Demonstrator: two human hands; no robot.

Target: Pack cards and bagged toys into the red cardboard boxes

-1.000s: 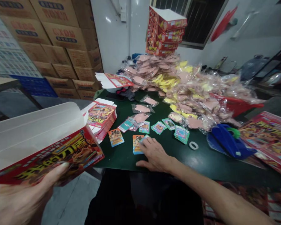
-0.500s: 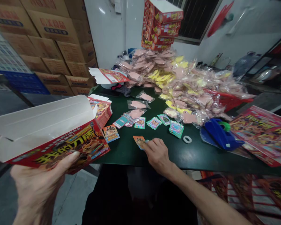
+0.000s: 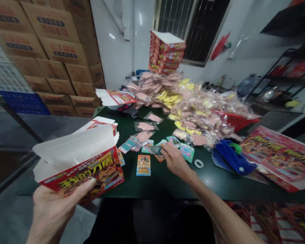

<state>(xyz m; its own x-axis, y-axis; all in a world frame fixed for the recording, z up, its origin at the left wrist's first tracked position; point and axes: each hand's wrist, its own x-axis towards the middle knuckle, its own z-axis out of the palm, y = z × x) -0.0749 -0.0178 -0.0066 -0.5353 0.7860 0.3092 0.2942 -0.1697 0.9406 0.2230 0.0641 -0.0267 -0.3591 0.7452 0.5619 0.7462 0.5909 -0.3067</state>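
Observation:
My left hand (image 3: pixel 54 213) grips an open red printed cardboard box (image 3: pixel 78 169) from below, its white inner flaps standing up. Over the green table (image 3: pixel 167 186), my right hand (image 3: pixel 176 161) pinches a slightly blurred trading card (image 3: pixel 154 149) at the fingertips. An orange card (image 3: pixel 160 157) lies partly beneath those fingers. Close by are a picture card (image 3: pixel 143 165) and teal cards (image 3: pixel 186 152). Further up the table lie clear packets of pink items (image 3: pixel 146 126). The box hides part of the table's left side.
A large heap of pink and yellow plastic-wrapped packets (image 3: pixel 188 101) covers the table's far side. To the right stand a blue tape dispenser (image 3: pixel 234 157), a white tape roll (image 3: pixel 198 163) and flat red box sheets (image 3: pixel 277 157). Stacked boxes (image 3: pixel 166 52) rise behind; cartons (image 3: pixel 51 57) line the left.
My right hand has moved up the table among the cards, and a picture card now lies apart below it. My left hand has brought the box inward, and the view has shifted.

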